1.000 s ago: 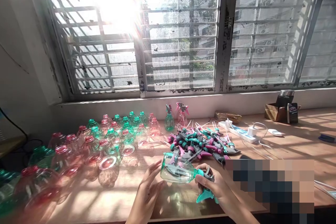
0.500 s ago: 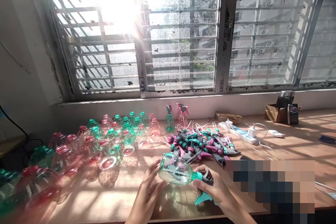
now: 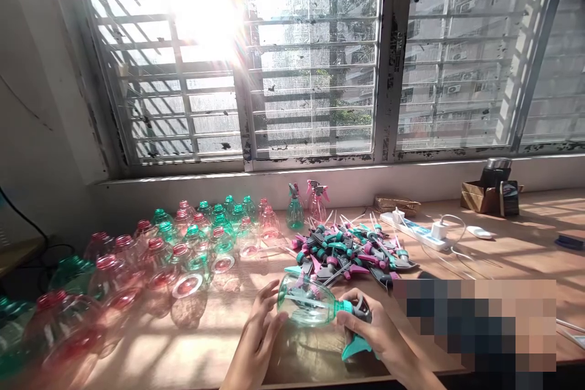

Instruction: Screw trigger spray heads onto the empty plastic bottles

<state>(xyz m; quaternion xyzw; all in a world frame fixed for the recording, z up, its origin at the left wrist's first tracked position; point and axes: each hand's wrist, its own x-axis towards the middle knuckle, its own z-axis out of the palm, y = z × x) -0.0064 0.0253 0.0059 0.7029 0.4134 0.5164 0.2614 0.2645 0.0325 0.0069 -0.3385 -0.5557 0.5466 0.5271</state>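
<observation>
A green see-through spray bottle (image 3: 306,303) lies sideways above the table's front part, its base to the left. My right hand (image 3: 372,323) is closed around its grey and teal spray head, and the teal trigger points down. The head sits on the bottle's neck, and a white tube shows inside. Beside the base is my left hand (image 3: 261,326), fingers apart and half curled; whether its thumb touches the bottle I cannot tell. Just beyond lies a heap of pink, teal and grey spray heads (image 3: 350,250) with white tubes.
Rows of open pink and green bottles (image 3: 158,250) stand at the left. Two bottles with spray heads, one green (image 3: 295,210) and one pink (image 3: 317,204), stand by the wall. A power strip (image 3: 415,230) with cords and a cardboard box (image 3: 475,196) are at the right.
The bottle has turned slightly in my right hand, and its base has dropped a little. The fingers of my left hand have shifted slightly beside the base.
</observation>
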